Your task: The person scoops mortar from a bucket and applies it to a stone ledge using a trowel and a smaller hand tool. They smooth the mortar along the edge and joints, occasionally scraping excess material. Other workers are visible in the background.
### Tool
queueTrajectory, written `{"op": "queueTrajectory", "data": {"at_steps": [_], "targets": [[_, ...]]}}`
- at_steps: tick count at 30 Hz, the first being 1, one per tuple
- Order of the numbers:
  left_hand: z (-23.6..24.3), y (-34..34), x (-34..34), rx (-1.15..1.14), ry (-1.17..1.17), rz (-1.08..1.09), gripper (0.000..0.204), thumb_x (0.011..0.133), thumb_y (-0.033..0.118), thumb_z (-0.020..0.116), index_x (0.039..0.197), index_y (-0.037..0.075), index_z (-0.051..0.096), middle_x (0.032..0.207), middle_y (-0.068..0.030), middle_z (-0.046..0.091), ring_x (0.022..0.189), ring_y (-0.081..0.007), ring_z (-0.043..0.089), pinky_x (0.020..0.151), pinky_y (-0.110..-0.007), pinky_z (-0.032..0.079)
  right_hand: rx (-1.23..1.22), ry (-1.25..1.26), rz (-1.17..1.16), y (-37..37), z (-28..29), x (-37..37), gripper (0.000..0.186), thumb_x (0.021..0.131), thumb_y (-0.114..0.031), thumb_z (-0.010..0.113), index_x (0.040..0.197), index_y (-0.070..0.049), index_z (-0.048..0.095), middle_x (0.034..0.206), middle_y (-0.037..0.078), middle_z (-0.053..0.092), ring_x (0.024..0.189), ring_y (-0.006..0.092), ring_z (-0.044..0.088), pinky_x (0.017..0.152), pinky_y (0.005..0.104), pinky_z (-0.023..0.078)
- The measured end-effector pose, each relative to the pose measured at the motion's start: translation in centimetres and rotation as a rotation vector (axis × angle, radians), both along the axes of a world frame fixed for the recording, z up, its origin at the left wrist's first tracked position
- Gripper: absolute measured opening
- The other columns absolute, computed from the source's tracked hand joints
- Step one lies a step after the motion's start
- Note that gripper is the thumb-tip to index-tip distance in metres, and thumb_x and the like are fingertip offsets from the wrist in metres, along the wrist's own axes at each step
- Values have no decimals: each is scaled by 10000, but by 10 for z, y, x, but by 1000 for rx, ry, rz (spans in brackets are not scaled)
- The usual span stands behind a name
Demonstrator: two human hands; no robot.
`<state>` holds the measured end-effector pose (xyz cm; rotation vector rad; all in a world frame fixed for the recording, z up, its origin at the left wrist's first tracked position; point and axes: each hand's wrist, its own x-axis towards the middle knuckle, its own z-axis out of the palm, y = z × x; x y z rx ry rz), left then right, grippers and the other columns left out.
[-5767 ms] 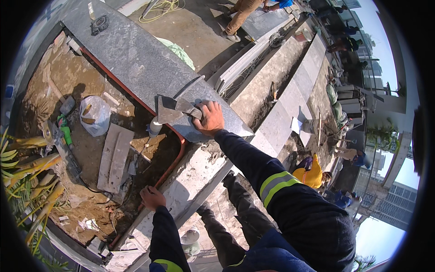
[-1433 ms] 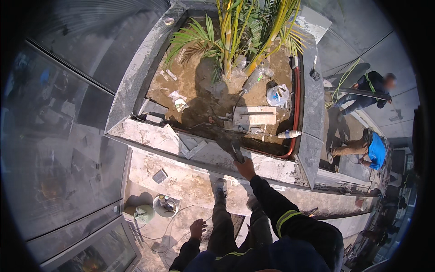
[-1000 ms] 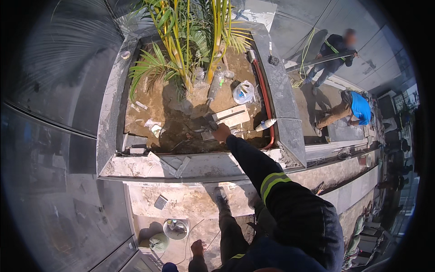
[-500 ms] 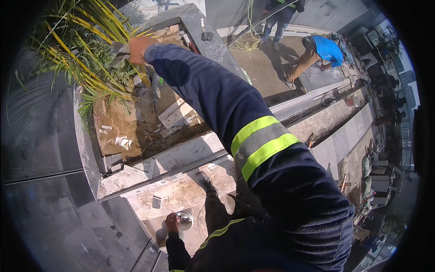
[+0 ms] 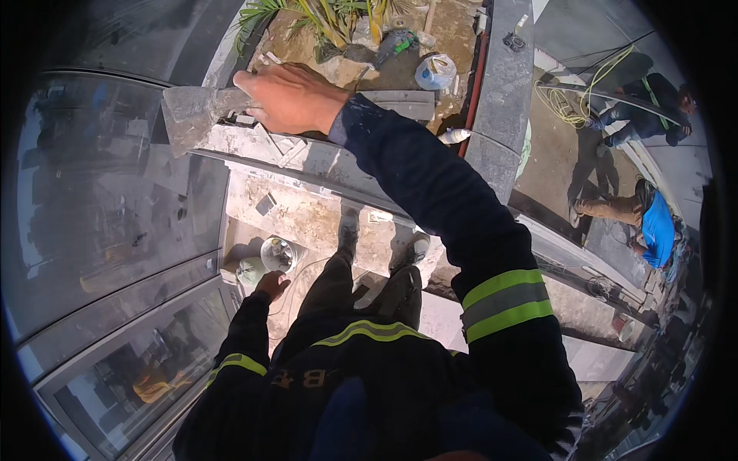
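My right hand point(image 5: 296, 100) is wrapped round a trowel with a broad grey blade point(image 5: 187, 119), its face caked with dry mortar. I hold it over the near left corner of the planter's stone edge point(image 5: 311, 157), so that the fingers hide the handle. Lower down, my left hand point(image 5: 273, 285) hangs just below a white bucket point(image 5: 278, 253), its fingers loosely apart and seemingly holding nothing. Some items, too small to name, lie inside the bucket. Beside it sits a pale bag point(image 5: 250, 271).
Yellow-stemmed plants point(image 5: 329, 27) grow in the soil, near a clear plastic container point(image 5: 436, 71). Dark glossy panels point(image 5: 100, 184) flank me on the left. A worker in blue point(image 5: 657, 229) bends at the right. Another person point(image 5: 653, 104) stands near a coiled yellow hose point(image 5: 565, 104).
My right hand has come back from the plants to the planter's near left corner with the trowel. My left hand has moved off the bucket. The view has swung, shifting the scene.
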<state>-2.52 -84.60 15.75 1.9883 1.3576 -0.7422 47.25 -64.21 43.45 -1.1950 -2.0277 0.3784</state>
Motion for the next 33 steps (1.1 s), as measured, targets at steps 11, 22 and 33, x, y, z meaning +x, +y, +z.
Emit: {"op": "queueTrajectory", "data": {"at_steps": [11,22,33], "targets": [[-36,-51,-203,-81,115,585,417,895,366,734,1181,63,706,1079,-201,728,1065,-373,685,943,-453,540,-1196,738,-690,-163,-261,-72,238,812,-129,752,913,22,598,697,66,617,572,136,603,508,304,477],[-2,441,-329,652,-399,722,344,947,337,673,1123,46,721,1070,-212,733,998,-354,718,882,-432,556,-489,-779,-548,233,-33,-22,488,816,-134,678,1273,22,607,1007,300,679,956,468,657,834,505,523],[173,972,-147,1081,-257,114,441,916,489,693,1225,174,699,1239,-92,635,1238,-306,569,998,-498,456,-394,728,-887,248,-85,-191,159,944,-49,687,1075,13,625,872,12,643,765,79,574,681,250,472]]}}
